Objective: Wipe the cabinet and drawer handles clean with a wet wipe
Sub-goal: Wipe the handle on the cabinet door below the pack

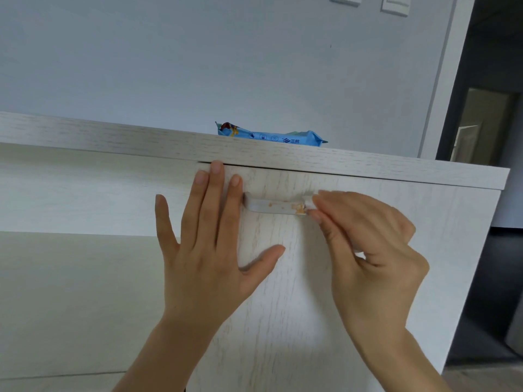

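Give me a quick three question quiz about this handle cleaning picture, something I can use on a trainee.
1. True or false: the handle is already spotless.
2. Where does the blue wipe pack lie? A) on the cabinet top B) on the floor C) in a hand
3. Which hand presses the wet wipe to the handle?

Key
1. False: orange smears remain near its right end.
2. A
3. The right hand; the left hand lies flat on the door.

I see my right hand covering the right end of the stained silver bar handle; the crumpled white wet wipe barely shows between its fingers.
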